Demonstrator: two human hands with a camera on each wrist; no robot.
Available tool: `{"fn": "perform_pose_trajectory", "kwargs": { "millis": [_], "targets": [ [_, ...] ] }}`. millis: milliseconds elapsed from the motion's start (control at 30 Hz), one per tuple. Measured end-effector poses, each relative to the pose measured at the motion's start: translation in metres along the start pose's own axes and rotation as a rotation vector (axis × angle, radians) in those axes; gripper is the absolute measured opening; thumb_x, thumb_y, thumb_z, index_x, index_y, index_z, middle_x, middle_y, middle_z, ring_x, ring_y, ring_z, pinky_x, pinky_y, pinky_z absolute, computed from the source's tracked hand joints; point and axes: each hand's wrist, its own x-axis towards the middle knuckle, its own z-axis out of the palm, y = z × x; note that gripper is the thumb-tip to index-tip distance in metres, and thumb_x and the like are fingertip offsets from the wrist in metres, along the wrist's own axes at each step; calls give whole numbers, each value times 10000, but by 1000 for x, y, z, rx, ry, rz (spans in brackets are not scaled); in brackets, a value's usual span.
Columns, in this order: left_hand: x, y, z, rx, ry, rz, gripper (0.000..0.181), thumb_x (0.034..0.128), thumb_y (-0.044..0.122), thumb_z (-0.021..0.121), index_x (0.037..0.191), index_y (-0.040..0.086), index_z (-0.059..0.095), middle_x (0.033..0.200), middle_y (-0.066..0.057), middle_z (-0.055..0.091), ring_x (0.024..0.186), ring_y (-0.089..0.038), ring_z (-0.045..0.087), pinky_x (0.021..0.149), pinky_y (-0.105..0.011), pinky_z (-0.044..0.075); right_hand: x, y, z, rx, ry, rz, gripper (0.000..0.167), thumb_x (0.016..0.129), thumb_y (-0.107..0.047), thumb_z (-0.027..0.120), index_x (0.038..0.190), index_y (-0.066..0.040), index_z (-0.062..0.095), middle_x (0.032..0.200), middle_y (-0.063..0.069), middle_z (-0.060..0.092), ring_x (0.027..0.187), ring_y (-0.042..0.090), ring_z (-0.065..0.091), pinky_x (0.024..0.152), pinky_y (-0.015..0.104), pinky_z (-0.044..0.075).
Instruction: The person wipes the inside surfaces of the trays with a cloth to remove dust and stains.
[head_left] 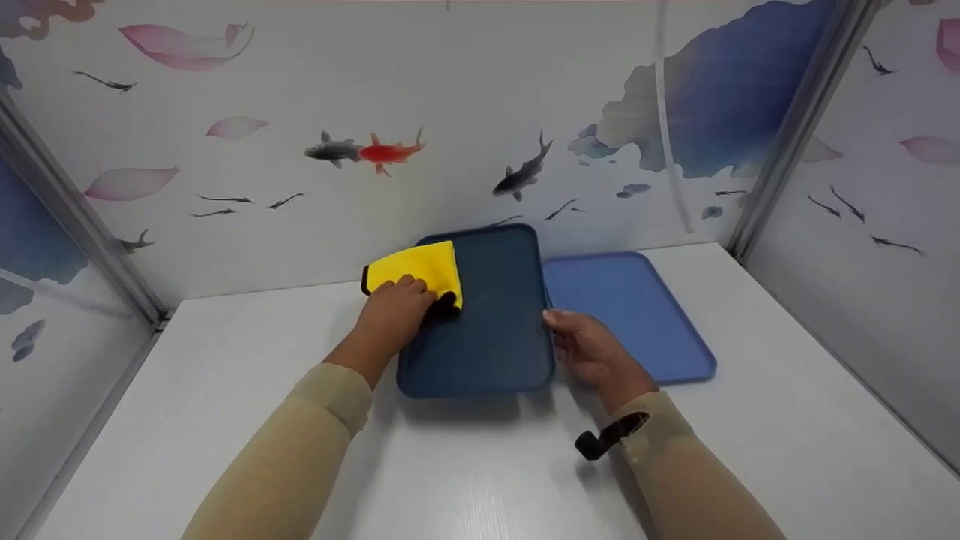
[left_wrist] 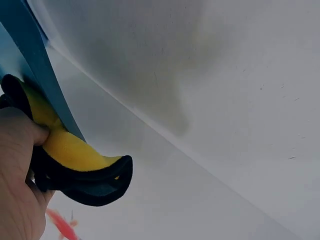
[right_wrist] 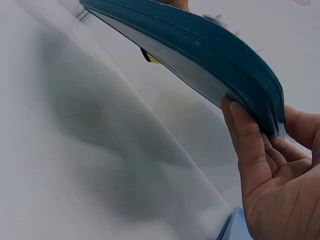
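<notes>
A dark teal tray (head_left: 495, 330) is held tilted above the white table, its shadow falling below it. My right hand (head_left: 592, 349) grips its right edge, thumb on the upper side and fingers underneath, as the right wrist view shows on the tray (right_wrist: 200, 45). With my left hand (head_left: 397, 307) I hold a yellow cloth (head_left: 416, 266) with black edging against the tray's left side. In the left wrist view the cloth (left_wrist: 75, 152) is bunched in the fingers and folds over the tray's rim.
A lighter blue tray (head_left: 637, 315) lies flat on the white table (head_left: 225, 420), right of the held tray and partly behind it. White panels (head_left: 450, 90) printed with fish and petals stand at the back and both sides. A black band (head_left: 611, 435) circles my right wrist.
</notes>
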Motion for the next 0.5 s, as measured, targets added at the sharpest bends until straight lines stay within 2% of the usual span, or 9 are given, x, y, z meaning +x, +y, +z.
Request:
{"fn": "perform_pose_trajectory", "kwargs": {
  "millis": [200, 500],
  "targets": [
    [9, 1, -1, -33, 13, -46, 301, 1043, 87, 606, 1340, 86, 652, 1269, -103, 692, 1180, -283, 597, 1113, -441, 510, 0, 1, 1, -9, 4, -5, 184, 1058, -181, 588, 974, -177, 752, 911, -51, 742, 869, 115, 689, 821, 262, 573],
    [24, 0, -14, -99, -12, -131, 233, 1059, 99, 573, 1264, 51, 672, 1210, -137, 712, 1123, -302, 635, 1070, -452, 541, 2, -1, 4, 6, 13, -1, 193, 1048, -152, 593, 947, -167, 756, 896, -50, 749, 851, 111, 693, 785, 252, 574]
  ]
}}
